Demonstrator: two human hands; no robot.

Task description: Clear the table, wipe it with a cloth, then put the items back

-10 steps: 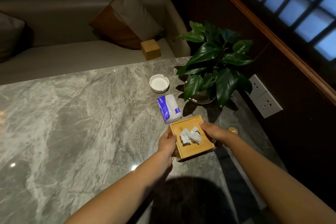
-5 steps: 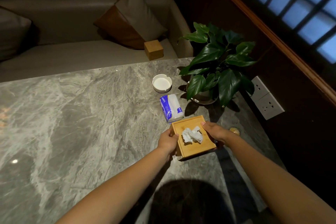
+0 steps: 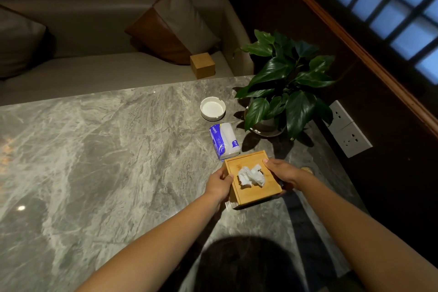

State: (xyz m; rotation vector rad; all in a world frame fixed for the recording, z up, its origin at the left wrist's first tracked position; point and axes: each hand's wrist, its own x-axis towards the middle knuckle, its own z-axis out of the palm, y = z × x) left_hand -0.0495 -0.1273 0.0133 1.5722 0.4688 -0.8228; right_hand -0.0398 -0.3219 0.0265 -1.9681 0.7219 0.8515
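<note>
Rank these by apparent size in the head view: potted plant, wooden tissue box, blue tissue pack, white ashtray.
1. potted plant
2. wooden tissue box, though it is nearest the camera, which flatters it
3. blue tissue pack and white ashtray: too alike to rank

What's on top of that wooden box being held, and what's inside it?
A crumpled white tissue sits on the lid of the wooden box, gripped at its sides by the left hand and right hand. The lid covers whatever is inside.

On surface (image 3: 106,149): tissue box (image 3: 258,191) nearest; tissue pack (image 3: 224,141) just behind it, ashtray (image 3: 212,108) behind pack, potted plant (image 3: 284,92) right of both.
</note>
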